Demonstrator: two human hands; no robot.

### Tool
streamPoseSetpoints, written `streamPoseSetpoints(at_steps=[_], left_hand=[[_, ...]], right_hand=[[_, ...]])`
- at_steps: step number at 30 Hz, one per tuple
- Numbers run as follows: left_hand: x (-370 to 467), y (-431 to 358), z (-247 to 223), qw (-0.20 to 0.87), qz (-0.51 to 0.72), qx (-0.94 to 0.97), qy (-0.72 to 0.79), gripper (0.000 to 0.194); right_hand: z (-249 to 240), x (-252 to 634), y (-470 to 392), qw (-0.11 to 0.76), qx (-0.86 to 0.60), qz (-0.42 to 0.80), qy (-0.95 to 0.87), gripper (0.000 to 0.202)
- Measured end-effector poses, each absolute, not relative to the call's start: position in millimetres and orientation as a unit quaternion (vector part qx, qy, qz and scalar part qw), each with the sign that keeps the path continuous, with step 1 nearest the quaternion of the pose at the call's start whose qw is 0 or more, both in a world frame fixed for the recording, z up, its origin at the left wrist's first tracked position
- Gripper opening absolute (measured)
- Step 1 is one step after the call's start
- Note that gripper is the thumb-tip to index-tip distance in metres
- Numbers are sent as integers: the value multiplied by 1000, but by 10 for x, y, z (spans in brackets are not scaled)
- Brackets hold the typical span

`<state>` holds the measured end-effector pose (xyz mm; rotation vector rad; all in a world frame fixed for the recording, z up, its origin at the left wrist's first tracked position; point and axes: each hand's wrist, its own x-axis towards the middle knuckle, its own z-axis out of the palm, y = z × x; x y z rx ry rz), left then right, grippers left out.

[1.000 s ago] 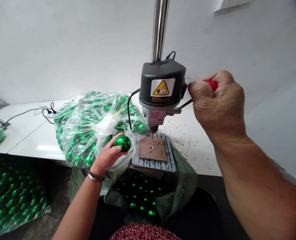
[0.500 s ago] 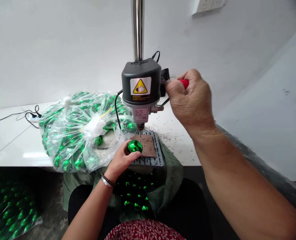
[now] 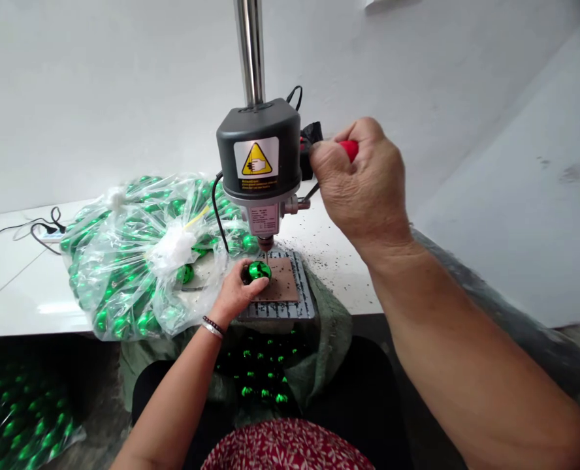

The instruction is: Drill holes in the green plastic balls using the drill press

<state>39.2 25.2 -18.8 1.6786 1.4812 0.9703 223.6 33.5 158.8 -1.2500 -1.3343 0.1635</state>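
Between the thumb and fingers of my left hand (image 3: pixel 238 288) is a shiny green ball ornament (image 3: pixel 259 271). It sits over the brown board (image 3: pixel 285 281) on the drill press base (image 3: pixel 306 297), close beside the thin drill bit (image 3: pixel 267 257). Whether bit and ball touch, I cannot tell. My right hand (image 3: pixel 363 186) is wrapped round the red-knobbed feed lever (image 3: pixel 350 151) at the right of the drill press head (image 3: pixel 259 150). Most of the lever is hidden behind that hand.
Clear plastic bags (image 3: pixel 123 261) full of green balls lie left of the press. Dark shavings (image 3: pixel 324 245) litter the white table (image 3: pixel 363 294). A green cloth sack (image 3: pixel 332 346) with balls hangs below the table edge, and another bag of balls (image 3: pixel 20 411) is at lower left.
My left hand has brought the green ball in over the board, nearer the drill bit. My right hand stays on the lever. The whole view has shifted slightly.
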Motion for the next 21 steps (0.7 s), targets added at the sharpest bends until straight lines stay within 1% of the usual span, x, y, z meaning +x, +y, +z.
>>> streamPoseSetpoints(at_steps=[3, 12, 15, 19, 21], left_hand=[[427, 293, -236, 326, 383, 623, 599, 43], [516, 347, -215, 291, 353, 616, 641, 46], [530, 347, -201, 291, 347, 622, 640, 43], [552, 303, -170, 280, 307, 654, 632, 45], [576, 271, -161, 252, 282, 674, 635, 46]], right_hand=[[1588, 2238, 333, 599, -543, 69, -584, 23], [1606, 2252, 318, 587, -552, 66, -588, 26], [1611, 2258, 315, 587, -553, 69, -587, 25], [1602, 2263, 318, 590, -549, 70, -588, 25], [1596, 2261, 320, 594, -543, 69, -589, 25]])
